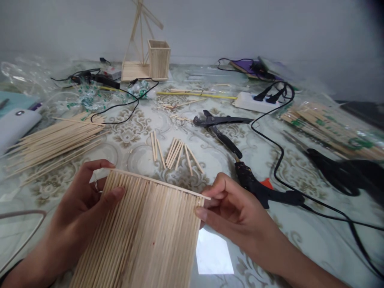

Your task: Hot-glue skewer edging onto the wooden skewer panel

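Observation:
A panel of thin wooden sticks (150, 232) laid side by side is tilted up toward me at the bottom centre. My left hand (87, 204) grips its upper left corner, thumb on the face and fingers behind. At the upper right corner my right hand (228, 212) pinches the panel, its thumb on the front. One stick (162, 183) lies crosswise along the top edge, its right end between my right thumb and fingers. Short cut sticks (174, 152) lie on the table just beyond the panel. A black glue gun (255, 186) rests to the right of them.
Cutting pliers (222, 126) lie mid-table, with a white power strip (255, 102) behind. Black scissors (327, 168) and bagged sticks (339, 128) are at right. Loose long sticks (60, 140) lie left. A stick-built box (159, 60) stands at the back. Black cables cross the right side.

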### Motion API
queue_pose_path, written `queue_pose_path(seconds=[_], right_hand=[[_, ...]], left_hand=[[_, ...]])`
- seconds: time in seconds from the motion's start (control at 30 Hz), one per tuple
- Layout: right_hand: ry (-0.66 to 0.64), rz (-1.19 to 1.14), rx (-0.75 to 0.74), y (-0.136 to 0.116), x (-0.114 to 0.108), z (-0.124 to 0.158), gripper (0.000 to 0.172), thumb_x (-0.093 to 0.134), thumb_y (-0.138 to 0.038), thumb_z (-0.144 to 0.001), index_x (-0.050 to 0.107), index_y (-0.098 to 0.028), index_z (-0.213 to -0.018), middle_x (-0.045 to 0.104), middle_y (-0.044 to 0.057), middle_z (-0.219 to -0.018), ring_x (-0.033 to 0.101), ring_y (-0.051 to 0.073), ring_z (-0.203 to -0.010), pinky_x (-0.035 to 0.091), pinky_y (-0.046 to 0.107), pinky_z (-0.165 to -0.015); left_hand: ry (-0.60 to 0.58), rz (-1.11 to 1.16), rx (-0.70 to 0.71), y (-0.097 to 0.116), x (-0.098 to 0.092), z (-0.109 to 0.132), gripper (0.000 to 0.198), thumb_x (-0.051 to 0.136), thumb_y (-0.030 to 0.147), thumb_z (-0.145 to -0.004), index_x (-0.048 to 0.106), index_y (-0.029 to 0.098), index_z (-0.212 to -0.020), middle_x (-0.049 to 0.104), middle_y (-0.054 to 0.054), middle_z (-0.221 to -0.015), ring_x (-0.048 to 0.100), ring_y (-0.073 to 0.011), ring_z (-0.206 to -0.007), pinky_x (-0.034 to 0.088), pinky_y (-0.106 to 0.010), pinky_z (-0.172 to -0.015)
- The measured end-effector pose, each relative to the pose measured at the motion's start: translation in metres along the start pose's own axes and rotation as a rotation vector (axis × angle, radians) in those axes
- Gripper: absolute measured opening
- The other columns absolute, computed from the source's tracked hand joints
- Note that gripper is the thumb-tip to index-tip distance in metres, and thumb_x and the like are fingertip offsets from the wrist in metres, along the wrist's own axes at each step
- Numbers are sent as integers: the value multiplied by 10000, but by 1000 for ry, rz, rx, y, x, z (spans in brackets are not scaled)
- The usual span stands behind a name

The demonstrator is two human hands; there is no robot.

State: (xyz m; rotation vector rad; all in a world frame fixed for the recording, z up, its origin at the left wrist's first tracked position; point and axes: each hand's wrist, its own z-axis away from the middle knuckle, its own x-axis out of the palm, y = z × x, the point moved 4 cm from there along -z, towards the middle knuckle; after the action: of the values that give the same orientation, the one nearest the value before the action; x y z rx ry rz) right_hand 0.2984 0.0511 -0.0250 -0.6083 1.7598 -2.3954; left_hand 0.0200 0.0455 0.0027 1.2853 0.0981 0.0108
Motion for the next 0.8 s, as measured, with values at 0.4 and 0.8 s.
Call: queue_pose_path(seconds=[0.4,0.8], right_hand=[[33,-18,44,-3,1,-2,347,906,-294,-846,563,-248,-867,731,-51,-775,739,122,-714,594,240,-667],[56,69,17,-2,-1,-3,345,906,-263,-843,561,-251,-830,698,-50,-792,704,117,-706,562,214,-647]], left_hand=[[-6,41,-50,-1,1,0,496,851,391,-857,506,367,-1212,708,96,-636,638,-138,-422,429,-133,-334],[-60,92,-15,-1,3,0,467,818,379,-899,459,331,-1193,738,85,-705,625,-112,-461,508,-146,-400]])
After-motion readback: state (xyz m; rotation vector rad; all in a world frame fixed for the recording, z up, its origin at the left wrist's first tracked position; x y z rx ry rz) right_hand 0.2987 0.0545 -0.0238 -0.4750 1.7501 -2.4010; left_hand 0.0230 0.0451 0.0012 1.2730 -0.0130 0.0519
